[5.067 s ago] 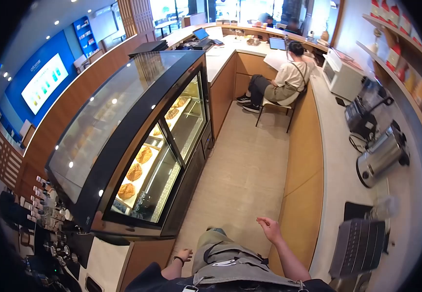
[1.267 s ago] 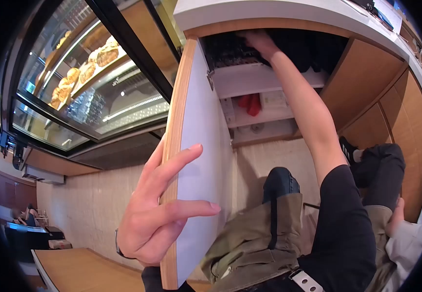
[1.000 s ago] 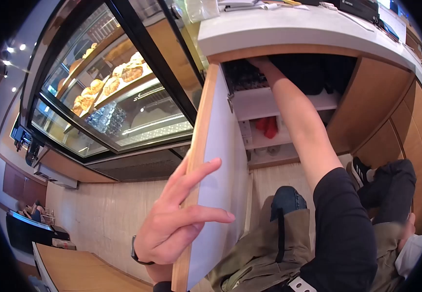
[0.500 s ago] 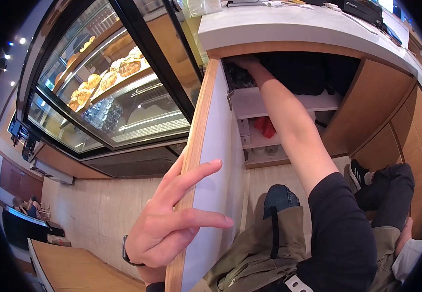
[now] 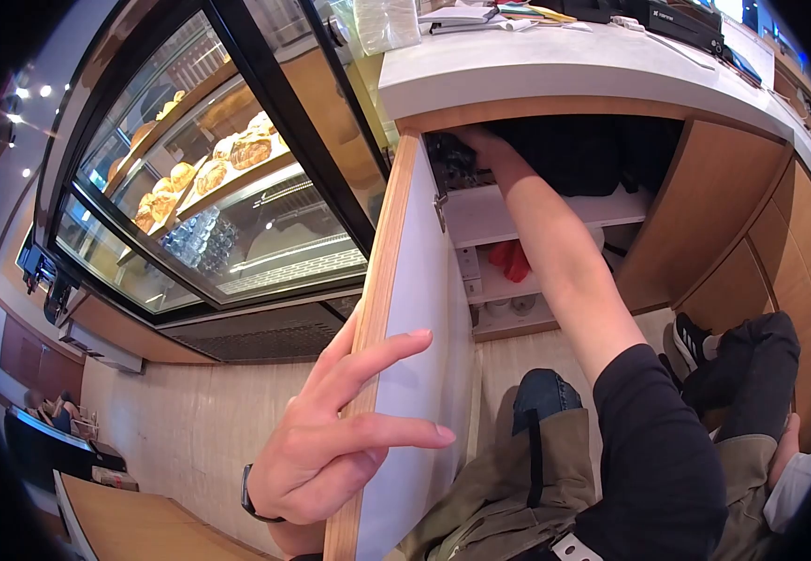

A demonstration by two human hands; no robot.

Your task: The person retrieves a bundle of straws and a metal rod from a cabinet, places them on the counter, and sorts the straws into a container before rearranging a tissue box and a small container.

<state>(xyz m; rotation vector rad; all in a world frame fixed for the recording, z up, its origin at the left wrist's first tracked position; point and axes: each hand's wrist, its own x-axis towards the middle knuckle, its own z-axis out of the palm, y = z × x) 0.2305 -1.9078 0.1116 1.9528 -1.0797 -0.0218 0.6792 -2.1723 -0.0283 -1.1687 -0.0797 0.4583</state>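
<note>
My left hand (image 5: 335,453) grips the edge of a swung-out cabinet door (image 5: 419,393), two fingers stretched over its white inner face. My right arm reaches into the cabinet, with my right hand (image 5: 480,145) at the top shelf's left corner. Its fingers are hidden in shadow beside a dark, shiny bundle (image 5: 452,159), and whether they hold it cannot be made out. Large black items (image 5: 564,154) fill the rest of that top shelf (image 5: 490,215). Something red (image 5: 509,260) lies on the shelf below, and small round items (image 5: 522,305) sit at the bottom.
A glass display case (image 5: 228,178) with breads and pastries stands to the left. Above the cabinet runs a white counter (image 5: 536,61) with papers and a black device (image 5: 677,26). Another person's dark-trousered leg (image 5: 756,374) is close on the right.
The view has shifted slightly, showing more of the counter top. My right hand has shifted slightly within the cabinet's upper left corner; my left hand keeps its hold on the door.
</note>
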